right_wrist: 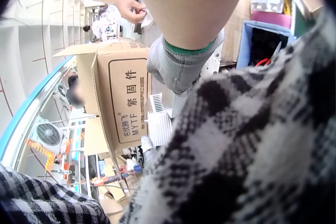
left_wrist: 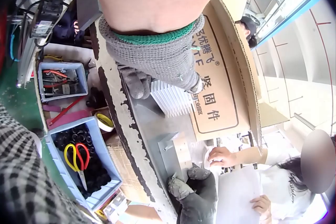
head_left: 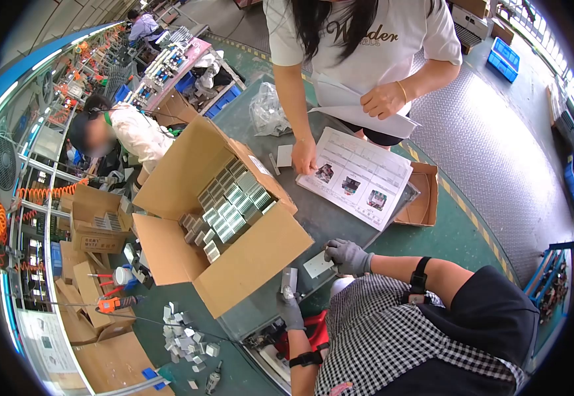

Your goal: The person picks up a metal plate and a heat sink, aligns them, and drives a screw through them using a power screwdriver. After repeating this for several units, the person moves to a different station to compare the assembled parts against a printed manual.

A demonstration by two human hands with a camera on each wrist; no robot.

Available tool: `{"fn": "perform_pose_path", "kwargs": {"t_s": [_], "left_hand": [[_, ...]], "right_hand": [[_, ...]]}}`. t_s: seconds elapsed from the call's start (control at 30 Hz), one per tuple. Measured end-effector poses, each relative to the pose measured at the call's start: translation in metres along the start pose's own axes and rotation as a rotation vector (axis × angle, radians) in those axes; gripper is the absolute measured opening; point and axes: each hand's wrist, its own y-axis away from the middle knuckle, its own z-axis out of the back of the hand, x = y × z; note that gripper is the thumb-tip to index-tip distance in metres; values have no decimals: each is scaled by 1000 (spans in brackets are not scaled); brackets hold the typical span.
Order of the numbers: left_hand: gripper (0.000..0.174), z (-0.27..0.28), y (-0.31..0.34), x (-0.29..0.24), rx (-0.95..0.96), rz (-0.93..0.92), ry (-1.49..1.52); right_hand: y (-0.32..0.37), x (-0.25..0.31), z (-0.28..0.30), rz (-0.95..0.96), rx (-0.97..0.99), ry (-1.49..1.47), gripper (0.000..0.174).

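Observation:
My gloved left hand grips a finned silver heat sink at the table's near edge, its fingers on one side and thumb on the other in the left wrist view. To its right, my gloved right hand holds the near end of a flat silver metal plate close over the tabletop. The right fingertips are mostly hidden in the right wrist view. Beyond my hands stands an open cardboard box with many finned metal blocks stacked inside.
Opposite, a person in a white shirt touches printed sheets on the table. A clear plastic bag and a small cardboard tray lie nearby. Below the edge are blue bins, one with scissors. Metal pieces lie on the floor.

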Motion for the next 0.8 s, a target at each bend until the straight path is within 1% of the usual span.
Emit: {"fn": "perform_pose_path", "kwargs": {"t_s": [0.17,0.37,0.47,0.57,0.8], "left_hand": [[57,0,3,-10,19,9,-7],[61,0,2,-7,20,2,30],[66,1,3,-5,21,-3,-1],[61,0,2,-6,15,-8,21],[64,0,0,-4,18,14,7]], "right_hand": [[0,0,0,-10,12,0,37],[0,-3,-3,14,-15,9,35],[1,-3,-2,7,-8,13,34],[0,-6,-4,12,-8,17,34],[0,0,-1,0,-11,11,35]]}}
